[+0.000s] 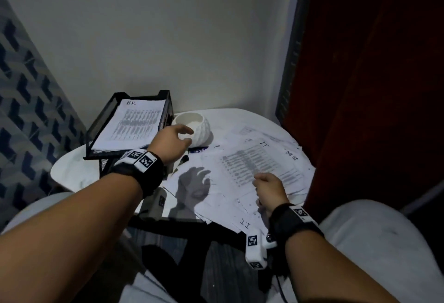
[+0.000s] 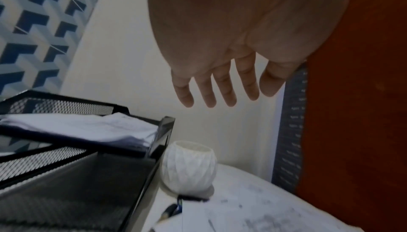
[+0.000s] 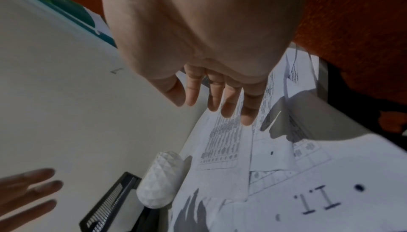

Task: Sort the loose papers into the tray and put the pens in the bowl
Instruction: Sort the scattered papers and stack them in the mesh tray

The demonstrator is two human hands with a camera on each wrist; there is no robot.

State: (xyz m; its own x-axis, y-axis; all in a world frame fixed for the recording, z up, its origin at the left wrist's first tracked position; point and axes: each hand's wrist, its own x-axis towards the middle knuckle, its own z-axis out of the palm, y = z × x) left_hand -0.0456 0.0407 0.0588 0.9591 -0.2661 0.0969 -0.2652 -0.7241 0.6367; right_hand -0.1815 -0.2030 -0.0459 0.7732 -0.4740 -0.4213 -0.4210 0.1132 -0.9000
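A black mesh tray stands at the table's back left with a stack of sheets marked "HR" in its top tier. Right of it sits a white faceted bowl. My left hand hovers in front of the bowl, fingers relaxed and holding nothing; the left wrist view shows this hand above the bowl. Loose printed papers cover the table's right half. My right hand hangs just over them with straight fingers. A dark pen lies partly under the papers near the bowl.
The round white table stands in a corner, with a pale wall behind, a patterned blue wall on the left and a red panel close on the right. The tray has a lower mesh tier. My knees are below the table's front edge.
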